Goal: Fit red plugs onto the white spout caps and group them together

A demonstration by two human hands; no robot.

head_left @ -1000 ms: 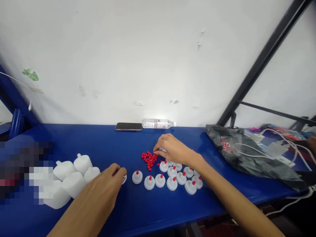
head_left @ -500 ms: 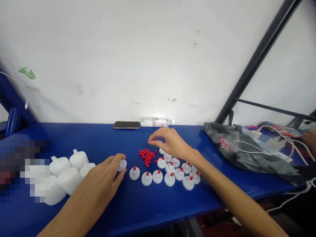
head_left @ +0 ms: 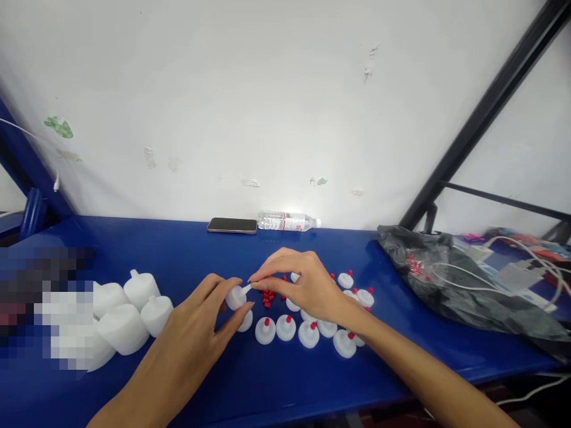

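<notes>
My left hand (head_left: 203, 321) holds a white nozzle cap (head_left: 235, 298) by its round base, between thumb and fingers. Its thin spout is tilted up to the right. The fingertips of my right hand (head_left: 298, 282) are pinched at the spout's tip; whatever they hold there is hidden. Just beneath lies a pile of small red tip caps (head_left: 267, 298), partly covered by the right hand. Several white nozzle caps with red tips, such as one nozzle cap (head_left: 265, 331), stand on the blue table (head_left: 267, 386), some of them behind my right hand and forearm.
Stacked white cup-shaped pieces (head_left: 122, 330) sit at the left, partly pixelated. Along the wall lie a phone (head_left: 232, 225) and a clear plastic bottle (head_left: 288, 222). At the right are a black plastic bag (head_left: 450, 297), white cables (head_left: 473, 274) and a dark metal post (head_left: 482, 107).
My right hand has moved left and down to the nozzle cap's spout. My left hand has shifted right with the cap and turned it, so the spout now shows pointing right.
</notes>
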